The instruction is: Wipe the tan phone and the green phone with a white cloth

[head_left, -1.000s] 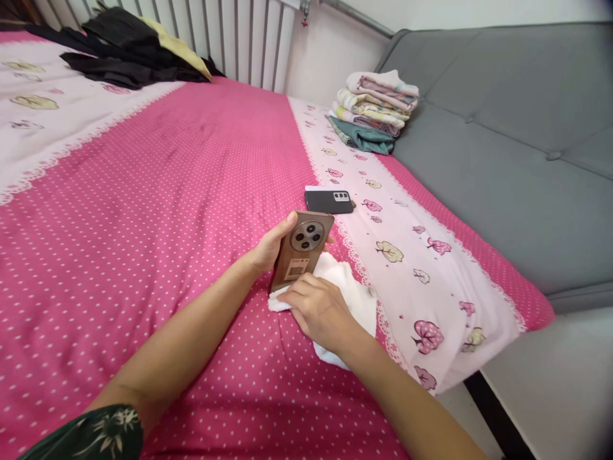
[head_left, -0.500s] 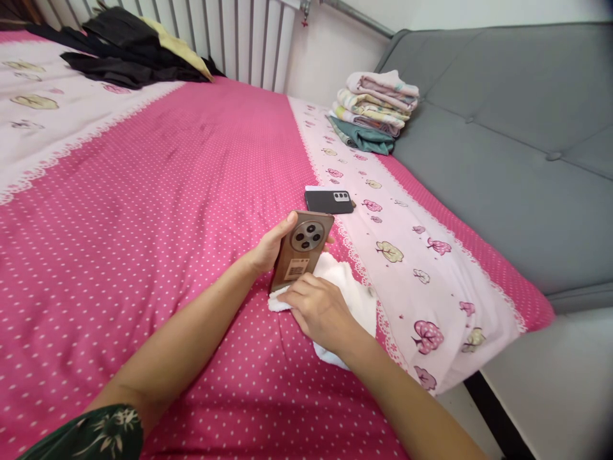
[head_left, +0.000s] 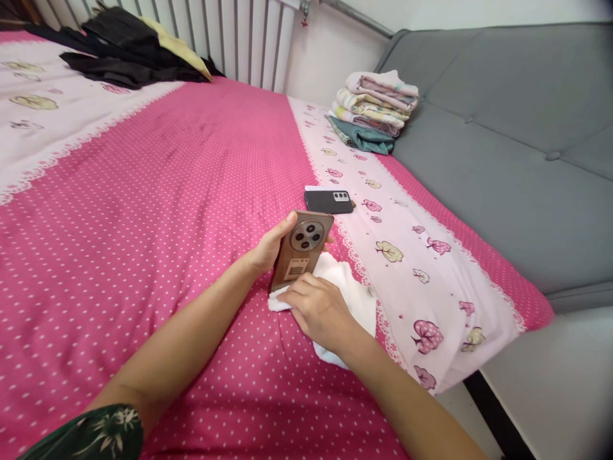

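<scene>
My left hand grips a gold-brown smartphone by its sides, tilted up with its back and round camera ring towards me. A printed label sits on the lower part of that back. Closed around a white cloth, my right hand presses it against the phone's bottom edge. The rest of the cloth spreads out under and beyond this hand. Just past the held phone lies a black phone, camera side up, with something white under its far edge.
Pink dotted bedding covers the bed. Folded cloths are stacked at the back right, against a grey padded headboard. Dark clothes lie at the far left by a white radiator.
</scene>
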`<state>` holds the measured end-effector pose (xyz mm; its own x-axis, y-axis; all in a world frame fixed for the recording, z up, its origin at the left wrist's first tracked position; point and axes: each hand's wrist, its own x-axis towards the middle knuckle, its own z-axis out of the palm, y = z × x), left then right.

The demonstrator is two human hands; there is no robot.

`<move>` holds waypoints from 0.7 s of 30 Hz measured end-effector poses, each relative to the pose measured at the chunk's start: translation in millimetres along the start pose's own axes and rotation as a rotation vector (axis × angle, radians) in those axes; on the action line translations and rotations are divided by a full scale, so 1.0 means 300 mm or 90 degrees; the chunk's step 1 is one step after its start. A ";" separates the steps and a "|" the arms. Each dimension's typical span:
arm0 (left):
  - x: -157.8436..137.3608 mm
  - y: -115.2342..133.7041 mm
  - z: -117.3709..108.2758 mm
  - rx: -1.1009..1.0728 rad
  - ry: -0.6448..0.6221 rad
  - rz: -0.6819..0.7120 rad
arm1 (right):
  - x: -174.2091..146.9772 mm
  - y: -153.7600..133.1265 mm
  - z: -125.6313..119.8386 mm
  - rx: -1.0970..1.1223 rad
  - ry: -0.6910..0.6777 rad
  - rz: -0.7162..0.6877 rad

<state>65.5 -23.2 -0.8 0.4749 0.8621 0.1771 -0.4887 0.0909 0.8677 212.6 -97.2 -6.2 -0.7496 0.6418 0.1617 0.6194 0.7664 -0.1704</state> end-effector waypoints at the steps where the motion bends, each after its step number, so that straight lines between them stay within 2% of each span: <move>1: 0.000 0.001 0.000 0.000 0.001 0.000 | 0.000 0.000 -0.001 0.000 0.000 -0.001; 21: -0.004 0.003 0.002 0.019 0.002 0.003 | 0.002 -0.002 -0.002 -0.006 -0.003 -0.001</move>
<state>65.0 -24.4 0.0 0.4707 0.8637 0.1803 -0.4690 0.0719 0.8802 212.0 -97.2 -5.3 -0.7516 0.6405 0.1578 0.6204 0.7676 -0.1606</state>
